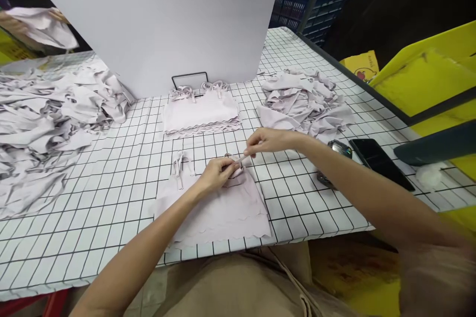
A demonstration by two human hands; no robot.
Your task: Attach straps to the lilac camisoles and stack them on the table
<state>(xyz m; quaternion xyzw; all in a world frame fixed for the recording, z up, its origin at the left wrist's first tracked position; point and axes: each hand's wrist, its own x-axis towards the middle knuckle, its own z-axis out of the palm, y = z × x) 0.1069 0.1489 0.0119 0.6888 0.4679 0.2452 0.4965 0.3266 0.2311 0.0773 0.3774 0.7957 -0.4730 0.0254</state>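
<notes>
A pale pink camisole with a wavy hem lies flat on the table before me. My left hand is closed in a pinch on its right shoulder strap, close to the top edge. Up and to the right, my right hand pinches the same strap, which runs between the two hands. The other strap lies looped at the camisole's upper left, untouched. Just beyond, a neat stack of like camisoles lies with straps gathered at the top.
Loose pale garments heap at left and at right. A black phone and a dark shiny object lie by my right forearm. A white panel stands at the back, near a blue crate. Another person holds cloth at far left.
</notes>
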